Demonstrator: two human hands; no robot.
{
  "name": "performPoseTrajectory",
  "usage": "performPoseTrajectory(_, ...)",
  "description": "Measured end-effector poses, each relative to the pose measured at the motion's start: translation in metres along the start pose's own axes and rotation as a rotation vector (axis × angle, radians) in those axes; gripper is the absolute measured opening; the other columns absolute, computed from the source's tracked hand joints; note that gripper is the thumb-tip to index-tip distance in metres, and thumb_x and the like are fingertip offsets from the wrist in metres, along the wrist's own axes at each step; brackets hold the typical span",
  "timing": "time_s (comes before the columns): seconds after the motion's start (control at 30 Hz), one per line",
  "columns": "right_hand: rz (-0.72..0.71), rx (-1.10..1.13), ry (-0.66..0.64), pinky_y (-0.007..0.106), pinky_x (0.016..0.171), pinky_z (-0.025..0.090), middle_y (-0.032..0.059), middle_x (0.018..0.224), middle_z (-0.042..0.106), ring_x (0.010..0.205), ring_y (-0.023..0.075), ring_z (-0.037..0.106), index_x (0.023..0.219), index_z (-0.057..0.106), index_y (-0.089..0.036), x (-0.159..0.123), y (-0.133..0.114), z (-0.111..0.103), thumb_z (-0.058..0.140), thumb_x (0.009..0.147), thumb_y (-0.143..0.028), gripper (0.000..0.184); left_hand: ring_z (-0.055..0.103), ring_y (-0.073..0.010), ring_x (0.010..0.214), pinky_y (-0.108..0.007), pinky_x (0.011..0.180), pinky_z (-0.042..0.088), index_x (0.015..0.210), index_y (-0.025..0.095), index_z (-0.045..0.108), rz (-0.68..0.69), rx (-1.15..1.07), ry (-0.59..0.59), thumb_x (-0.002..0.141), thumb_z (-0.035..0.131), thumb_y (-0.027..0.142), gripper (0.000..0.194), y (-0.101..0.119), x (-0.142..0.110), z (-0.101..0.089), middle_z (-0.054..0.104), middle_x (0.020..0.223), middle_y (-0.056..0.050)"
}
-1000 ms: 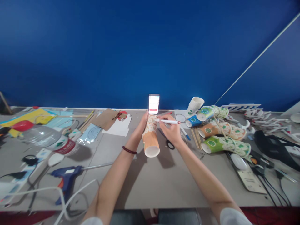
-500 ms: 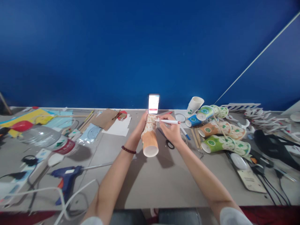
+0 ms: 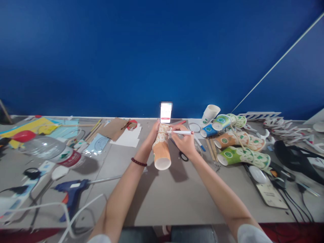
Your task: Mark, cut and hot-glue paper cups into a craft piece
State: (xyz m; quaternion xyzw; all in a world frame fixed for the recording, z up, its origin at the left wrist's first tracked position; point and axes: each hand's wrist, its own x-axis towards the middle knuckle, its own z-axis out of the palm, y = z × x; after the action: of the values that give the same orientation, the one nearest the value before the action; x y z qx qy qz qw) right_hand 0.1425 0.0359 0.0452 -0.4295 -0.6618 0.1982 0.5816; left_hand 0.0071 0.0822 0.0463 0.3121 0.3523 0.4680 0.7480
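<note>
Fingers wrapped, my left hand (image 3: pixel 153 135) grips the side of an orange and white patterned pair of joined paper cups (image 3: pixel 162 153), whose open white rim faces me. My right hand (image 3: pixel 184 140) pinches a white marker pen (image 3: pixel 181 132), its tip at the cups' upper patterned part; whether it touches is too small to tell. Just behind the cups a phone (image 3: pixel 165 112) with a lit screen leans near the blue wall. Scissors (image 3: pixel 183 156) lie partly hidden beside my right hand.
Several decorated paper cups (image 3: pixel 229 155) lie at the right, near a white cup (image 3: pixel 211 113) and a black power bank-like slab with a white mouse (image 3: pixel 257 173). At the left are a plastic bottle (image 3: pixel 50 148), a blue glue gun (image 3: pixel 74 192) and a power strip (image 3: pixel 27 189). Cardboard (image 3: pixel 115 129) lies behind.
My right hand and the marker have shifted very slightly, the pen tip moving a little left and down on the cups. My left hand and the cups stay in place.
</note>
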Motion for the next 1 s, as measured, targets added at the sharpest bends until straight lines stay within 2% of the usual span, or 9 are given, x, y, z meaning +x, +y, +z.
performPoseTrajectory(0.1,-0.005,-0.01,0.001,0.037,0.08,0.052,0.0029,0.087,0.072,0.086,0.023,0.07,0.082,0.058,-0.024,0.0,0.0,0.0,0.057,0.079,-0.021,0.004,0.068,-0.0197,0.065,-0.027,0.059,0.05,0.098,0.009,0.071,0.002,0.024,0.0,0.097,0.038,0.049,0.052,0.001,-0.001,0.001,0.071,0.069,-0.008)
performPoseTrajectory(0.23,0.016,0.028,0.003,0.036,0.078,0.052,0.0028,0.082,0.071,0.083,0.0227,0.07,0.081,0.058,-0.024,0.0,-0.001,0.0,0.057,0.079,-0.019,0.005,0.066,-0.0174,0.059,-0.025,0.057,0.049,0.095,0.009,0.071,0.029,0.021,-0.012,0.093,0.046,0.053,0.051,-0.001,0.0,-0.002,0.071,0.07,-0.008)
performPoseTrajectory(0.37,0.027,0.051,0.016,0.036,0.081,0.052,0.0034,0.083,0.07,0.09,0.0237,0.07,0.08,0.058,-0.023,0.0,0.002,-0.001,0.057,0.078,-0.018,0.006,0.068,-0.0188,0.064,-0.025,0.058,0.05,0.094,0.01,0.072,0.007,0.012,-0.011,0.091,0.049,0.056,0.051,-0.002,0.003,-0.003,0.071,0.069,-0.008)
performPoseTrajectory(0.47,0.024,0.046,0.019,0.037,0.082,0.052,0.0035,0.083,0.069,0.091,0.0238,0.07,0.081,0.058,-0.023,0.001,0.005,-0.001,0.057,0.079,-0.018,0.005,0.067,-0.0191,0.063,-0.025,0.057,0.049,0.092,0.011,0.072,0.016,0.024,-0.014,0.093,0.046,0.055,0.051,-0.003,0.006,-0.005,0.069,0.066,-0.007)
performPoseTrajectory(0.7,0.023,0.046,0.013,0.036,0.081,0.053,0.0016,0.075,0.068,0.088,0.0238,0.07,0.08,0.058,-0.024,0.0,0.002,0.0,0.056,0.079,-0.018,0.007,0.053,-0.0146,0.043,-0.026,0.046,0.043,0.097,0.011,0.071,-0.005,0.026,-0.098,0.095,0.035,0.057,0.058,-0.007,0.009,-0.01,0.064,0.057,-0.004)
performPoseTrajectory(0.83,0.016,0.019,0.003,0.036,0.08,0.053,0.0017,0.078,0.07,0.085,0.0229,0.07,0.081,0.058,-0.024,0.0,0.0,0.0,0.057,0.079,-0.02,0.005,0.056,-0.0155,0.045,-0.026,0.046,0.044,0.093,0.012,0.071,-0.023,0.049,-0.046,0.096,0.035,0.054,0.055,-0.003,0.006,-0.004,0.063,0.056,-0.005)
performPoseTrajectory(1.0,0.006,-0.011,-0.005,0.037,0.082,0.052,0.0025,0.083,0.071,0.083,0.0223,0.069,0.081,0.058,-0.024,-0.001,-0.001,0.0,0.057,0.079,-0.021,0.003,0.063,-0.0163,0.054,-0.024,0.05,0.046,0.097,0.011,0.071,0.001,0.048,-0.008,0.097,0.036,0.048,0.051,0.0,0.0,0.001,0.069,0.066,-0.007)
